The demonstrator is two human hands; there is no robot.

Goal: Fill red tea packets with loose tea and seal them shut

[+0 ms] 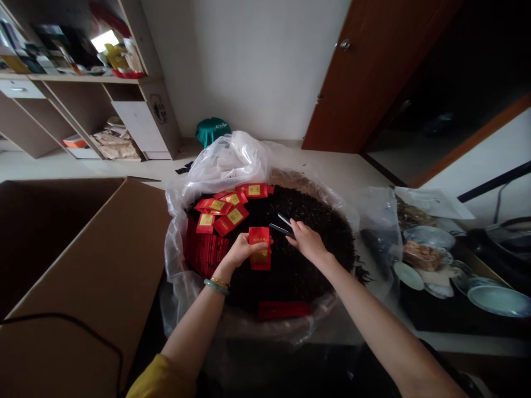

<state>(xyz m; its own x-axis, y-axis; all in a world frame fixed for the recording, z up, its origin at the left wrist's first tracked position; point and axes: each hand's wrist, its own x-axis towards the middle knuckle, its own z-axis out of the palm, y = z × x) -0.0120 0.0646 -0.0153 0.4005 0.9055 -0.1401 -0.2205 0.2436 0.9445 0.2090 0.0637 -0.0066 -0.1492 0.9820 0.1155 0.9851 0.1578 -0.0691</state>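
Note:
My left hand (241,250) is closed on a small red packet (260,249) with a gold label, held upright over a wide basket of dark loose leaves (315,232). Just right of the packet, my right hand (306,240) pinches dark tongs (281,225) whose tips point left toward the packet's top. Several more red packets (224,213) lie scattered on the leaves at the back left, and a row of them (205,251) stands along the left side. Clear plastic (224,163) lines the basket.
A large open cardboard box (78,265) stands at the left, with a black cable across it. At the right, plates and bowls (431,257) sit on a dark tray. Shelves (83,83) stand at the back left, and a brown door (369,72) is at the back right.

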